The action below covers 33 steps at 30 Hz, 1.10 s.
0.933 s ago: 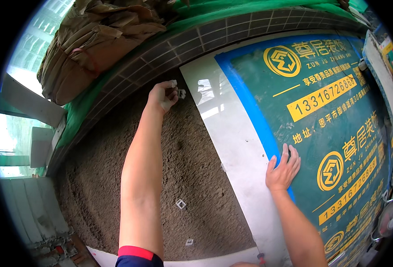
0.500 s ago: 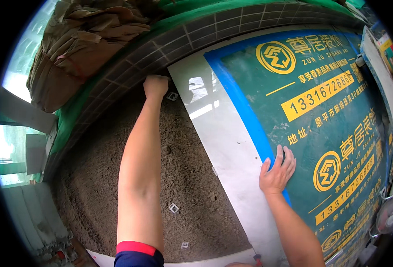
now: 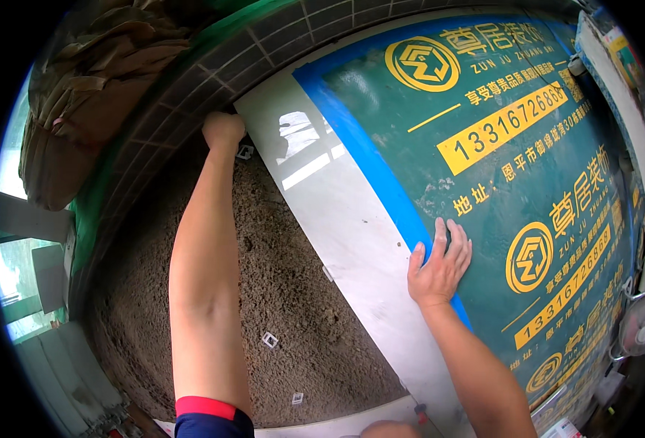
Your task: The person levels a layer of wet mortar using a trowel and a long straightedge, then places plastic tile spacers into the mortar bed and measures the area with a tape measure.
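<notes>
My left hand (image 3: 222,131) is closed at the far left corner of a white tile (image 3: 315,219), beside the tiled wall; its fingertips and whatever they hold are hidden. A small white clip (image 3: 245,152) shows just beside it. More small clips (image 3: 270,340) lie below on the coarse brown mortar bed (image 3: 315,343). My right hand (image 3: 438,266) lies with fingers spread on the green protective sheet (image 3: 497,219), over the edge of its blue border (image 3: 366,168), which covers the right part of the tiled surface.
A dark tiled wall (image 3: 279,36) runs along the far side, with folded brown cardboard (image 3: 82,95) above green netting (image 3: 89,233) at upper left. A fan (image 3: 643,328) stands at the right edge beside a long pale board (image 3: 611,95). A red-handled tool (image 3: 422,417) lies near the bottom.
My left hand has moved farther toward the wall and tile corner; the small pale piece earlier at its fingertips is now hidden. The view has shifted. My right hand stays on the sheet.
</notes>
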Motion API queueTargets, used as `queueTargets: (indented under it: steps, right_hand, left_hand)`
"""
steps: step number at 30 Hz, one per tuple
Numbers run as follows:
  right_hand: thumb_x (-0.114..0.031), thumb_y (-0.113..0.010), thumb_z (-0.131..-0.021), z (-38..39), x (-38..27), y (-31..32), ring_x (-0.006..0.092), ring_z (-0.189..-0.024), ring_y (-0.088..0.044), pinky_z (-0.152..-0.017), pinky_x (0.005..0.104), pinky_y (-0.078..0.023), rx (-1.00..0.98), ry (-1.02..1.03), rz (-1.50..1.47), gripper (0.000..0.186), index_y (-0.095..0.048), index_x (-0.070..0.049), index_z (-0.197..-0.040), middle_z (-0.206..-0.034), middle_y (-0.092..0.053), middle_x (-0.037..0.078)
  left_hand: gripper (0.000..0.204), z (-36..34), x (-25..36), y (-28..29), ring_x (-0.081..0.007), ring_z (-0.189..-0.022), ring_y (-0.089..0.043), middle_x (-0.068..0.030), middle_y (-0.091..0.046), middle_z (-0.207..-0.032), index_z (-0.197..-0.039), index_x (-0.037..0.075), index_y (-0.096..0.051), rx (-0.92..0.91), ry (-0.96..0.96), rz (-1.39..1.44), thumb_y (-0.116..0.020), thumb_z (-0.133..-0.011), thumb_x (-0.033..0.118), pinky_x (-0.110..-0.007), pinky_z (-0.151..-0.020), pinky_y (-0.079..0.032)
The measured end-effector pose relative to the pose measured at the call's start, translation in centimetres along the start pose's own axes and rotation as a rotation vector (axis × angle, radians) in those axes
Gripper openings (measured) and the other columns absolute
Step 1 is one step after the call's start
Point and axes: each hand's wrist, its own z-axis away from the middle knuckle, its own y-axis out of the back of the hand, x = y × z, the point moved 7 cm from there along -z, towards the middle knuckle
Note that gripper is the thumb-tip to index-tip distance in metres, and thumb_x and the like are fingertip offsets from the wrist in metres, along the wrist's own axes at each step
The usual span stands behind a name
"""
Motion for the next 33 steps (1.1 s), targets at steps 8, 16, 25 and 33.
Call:
queueTargets:
  steps: [8, 16, 25, 33]
  right_hand:
    - [-0.033, -0.053, -0.095, 0.0, 0.4, 0.1, 0.0357, -0.139, -0.038, -0.118, 0.0585, -0.026, 0.014, 0.003, 0.01, 0.058, -0.045, -0.008, -0.147, -0.145, -0.042, 0.015]
    - [-0.034, -0.053, -0.095, 0.0, 0.2, 0.0, 0.0356, -0.139, -0.038, -0.118, 0.0587, -0.026, 0.007, 0.005, -0.003, 0.057, -0.045, -0.008, -0.146, -0.145, -0.042, 0.016]
    - [-0.033, -0.053, -0.095, 0.0, -0.4, 0.1, 0.0347, -0.139, -0.039, -0.117, 0.0577, -0.027, 0.041, 0.016, -0.004, 0.057, -0.046, -0.008, -0.145, -0.145, -0.043, 0.015]
    - [-0.033, -0.055, -0.094, 0.5, -0.4, 0.2, 0.0352, -0.138, -0.041, -0.117, 0.057, -0.028, 0.077, 0.033, 0.023, 0.057, -0.047, -0.009, -0.145, -0.143, -0.045, 0.015]
  left_hand:
    - [0.021, 2.7, 2.5, 0.9, -0.0177, -0.048, -0.05, -0.0119, -0.061, -0.064, -0.072, -0.006, -0.064, -0.154, 0.108, 0.145, -0.069, -0.084, 0.011, -0.033, -0.043, -0.031]
    - [0.019, 3.0, 3.2, 1.1, -0.0177, -0.048, -0.047, -0.0115, -0.059, -0.062, -0.071, -0.004, -0.063, -0.106, 0.156, 0.206, -0.067, -0.085, 0.008, -0.034, -0.045, -0.032]
    - [0.027, 2.8, 1.4, 5.4, -0.0209, -0.064, -0.059, -0.0105, -0.067, -0.076, -0.085, -0.004, -0.069, 0.058, -0.122, 0.145, -0.077, -0.084, 0.022, -0.039, -0.064, -0.047]
    - [0.027, 12.4, 1.8, 5.2, -0.0356, -0.084, -0.072, -0.0214, -0.073, -0.086, -0.09, 0.001, -0.076, -0.049, -0.499, -0.175, -0.074, -0.081, 0.027, -0.041, -0.077, -0.055]
